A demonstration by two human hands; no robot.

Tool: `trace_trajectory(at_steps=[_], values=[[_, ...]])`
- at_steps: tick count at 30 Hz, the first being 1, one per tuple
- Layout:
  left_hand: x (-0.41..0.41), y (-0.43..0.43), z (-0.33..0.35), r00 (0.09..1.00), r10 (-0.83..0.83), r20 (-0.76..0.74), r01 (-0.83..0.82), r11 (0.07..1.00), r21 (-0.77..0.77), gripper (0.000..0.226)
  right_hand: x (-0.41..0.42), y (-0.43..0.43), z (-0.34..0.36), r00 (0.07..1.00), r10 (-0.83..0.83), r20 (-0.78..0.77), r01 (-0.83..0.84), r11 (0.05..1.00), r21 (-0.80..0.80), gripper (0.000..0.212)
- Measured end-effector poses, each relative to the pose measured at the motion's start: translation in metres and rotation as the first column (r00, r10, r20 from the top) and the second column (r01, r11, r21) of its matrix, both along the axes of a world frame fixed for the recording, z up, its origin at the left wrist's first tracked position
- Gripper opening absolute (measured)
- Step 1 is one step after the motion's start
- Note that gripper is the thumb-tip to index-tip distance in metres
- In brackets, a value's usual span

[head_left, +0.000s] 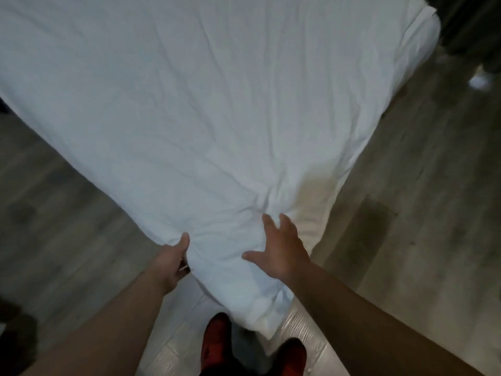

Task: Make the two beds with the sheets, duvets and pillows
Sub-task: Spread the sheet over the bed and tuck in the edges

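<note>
The left hand (174, 260) is closed on the edge of the white duvet (206, 112) at the near corner of the bed – the thumb lies on top of the cloth and the other fingers are hidden under the fold. The right hand (279, 246) is open, fingers spread, and it rests flat on the duvet just to the right of that corner; it holds nothing. The duvet lies spread over the bed, and its long axis runs away from the person, from the near corner toward the far right. The corner hangs down between the two hands, above the grey floor (406, 240) and the red shoes (217, 340). I judge the left hand is the one to pull – the cloth extends far from it, so a pull toward the near side would tighten the wrinkles
</note>
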State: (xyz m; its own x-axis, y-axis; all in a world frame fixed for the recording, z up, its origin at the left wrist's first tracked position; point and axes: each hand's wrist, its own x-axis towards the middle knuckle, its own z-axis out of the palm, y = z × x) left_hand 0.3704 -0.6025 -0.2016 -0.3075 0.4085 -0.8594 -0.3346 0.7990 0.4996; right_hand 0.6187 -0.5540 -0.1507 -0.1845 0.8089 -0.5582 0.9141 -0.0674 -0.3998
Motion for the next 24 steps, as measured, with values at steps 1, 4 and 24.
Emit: trace_trajectory(at_steps=[1,4,24], values=[[-0.001,0.001,-0.008,0.996,-0.012,-0.083,0.016,0.999,0.051,0.041,-0.007,0.005,-0.005,0.998,0.027,0.065,-0.030,0.998,0.053,0.088],[-0.007,-0.003,-0.005,0.893,-0.231,-0.387,0.258,0.966,0.018,0.042,-0.017,0.021,-0.008,0.963,0.222,0.154,-0.240,0.964,0.111,0.051],[-0.015,0.029,0.213,-0.097,-0.795,-0.598,0.915,0.165,-0.368,0.056,0.021,0.034,0.179,0.824,0.372,0.428,-0.438,0.897,0.064,0.041]])
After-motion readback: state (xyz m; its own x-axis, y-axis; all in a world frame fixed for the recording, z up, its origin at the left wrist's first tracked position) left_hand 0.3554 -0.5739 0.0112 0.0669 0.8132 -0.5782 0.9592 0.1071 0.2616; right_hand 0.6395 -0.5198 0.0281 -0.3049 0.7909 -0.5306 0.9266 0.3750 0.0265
